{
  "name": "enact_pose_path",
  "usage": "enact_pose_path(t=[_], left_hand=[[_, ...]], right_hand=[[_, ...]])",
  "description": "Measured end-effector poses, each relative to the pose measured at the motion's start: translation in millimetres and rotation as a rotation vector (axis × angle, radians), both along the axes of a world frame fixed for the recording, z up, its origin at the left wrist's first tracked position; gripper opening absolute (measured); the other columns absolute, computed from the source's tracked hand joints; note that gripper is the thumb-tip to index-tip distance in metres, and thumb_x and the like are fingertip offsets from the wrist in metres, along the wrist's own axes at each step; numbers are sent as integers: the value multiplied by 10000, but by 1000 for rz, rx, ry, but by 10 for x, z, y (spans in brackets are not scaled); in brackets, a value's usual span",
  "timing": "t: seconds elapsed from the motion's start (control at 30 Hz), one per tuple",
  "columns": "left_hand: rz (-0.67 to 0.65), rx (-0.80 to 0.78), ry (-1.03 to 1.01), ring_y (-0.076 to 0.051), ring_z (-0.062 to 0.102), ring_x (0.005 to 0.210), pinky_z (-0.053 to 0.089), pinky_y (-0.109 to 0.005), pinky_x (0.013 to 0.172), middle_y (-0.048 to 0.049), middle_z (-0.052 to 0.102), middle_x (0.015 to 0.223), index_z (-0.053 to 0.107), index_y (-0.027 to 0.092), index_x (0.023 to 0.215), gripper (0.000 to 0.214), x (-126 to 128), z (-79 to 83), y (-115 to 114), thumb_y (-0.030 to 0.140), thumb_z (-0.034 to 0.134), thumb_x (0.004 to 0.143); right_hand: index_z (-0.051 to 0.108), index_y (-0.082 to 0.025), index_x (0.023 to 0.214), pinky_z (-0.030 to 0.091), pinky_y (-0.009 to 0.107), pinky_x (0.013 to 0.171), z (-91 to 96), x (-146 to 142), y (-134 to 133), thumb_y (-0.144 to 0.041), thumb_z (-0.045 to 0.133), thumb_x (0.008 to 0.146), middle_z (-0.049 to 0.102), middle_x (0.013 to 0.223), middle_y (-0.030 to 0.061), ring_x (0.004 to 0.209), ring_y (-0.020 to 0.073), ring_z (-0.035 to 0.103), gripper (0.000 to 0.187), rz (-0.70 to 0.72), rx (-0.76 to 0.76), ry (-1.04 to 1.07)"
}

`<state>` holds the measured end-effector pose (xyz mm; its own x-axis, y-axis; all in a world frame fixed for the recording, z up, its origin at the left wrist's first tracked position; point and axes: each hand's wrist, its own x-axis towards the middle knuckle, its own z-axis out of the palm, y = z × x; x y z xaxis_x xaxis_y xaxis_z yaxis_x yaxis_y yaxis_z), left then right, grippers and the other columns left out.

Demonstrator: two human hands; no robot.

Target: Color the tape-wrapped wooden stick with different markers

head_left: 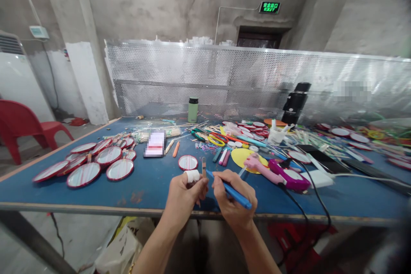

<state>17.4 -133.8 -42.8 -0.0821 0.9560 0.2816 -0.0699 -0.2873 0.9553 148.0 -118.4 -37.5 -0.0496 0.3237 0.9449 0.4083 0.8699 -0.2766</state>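
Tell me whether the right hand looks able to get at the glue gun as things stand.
Probably yes: the glue gun lies close beside the right hand, with nothing tall between them. But that hand grips a blue pen, so it would likely have to set that down first.

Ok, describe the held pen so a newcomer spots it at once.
Go to the blue table, near edge, centre. There the right hand holds the pen, its tip near a stick in the left hand. It is blue, and the only one held; other pens lie beyond.
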Motion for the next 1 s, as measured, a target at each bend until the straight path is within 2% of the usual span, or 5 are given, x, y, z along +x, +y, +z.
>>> enact_pose_path(t=[0.37,1.0], left_hand=[[16,-16,-11,-90,476,405,369,-186,405,21,569,468,605,143,577,263,2,19,-12,333,702,731],[19,-4,8,-82,468,410,367,-176,405,19,566,480,589,141,585,227,-2,21,-6,265,663,761]], right_hand=[[639,-190,836,482,219,534,4,-3,-5,-112,574,825,635,621,-18,516,106,601,102,-58,10,1],[629,-182,845,474,209,548,-6,-2,8,-82,578,825,614,630,-21,527,92,583,115,-23,9,-4]])
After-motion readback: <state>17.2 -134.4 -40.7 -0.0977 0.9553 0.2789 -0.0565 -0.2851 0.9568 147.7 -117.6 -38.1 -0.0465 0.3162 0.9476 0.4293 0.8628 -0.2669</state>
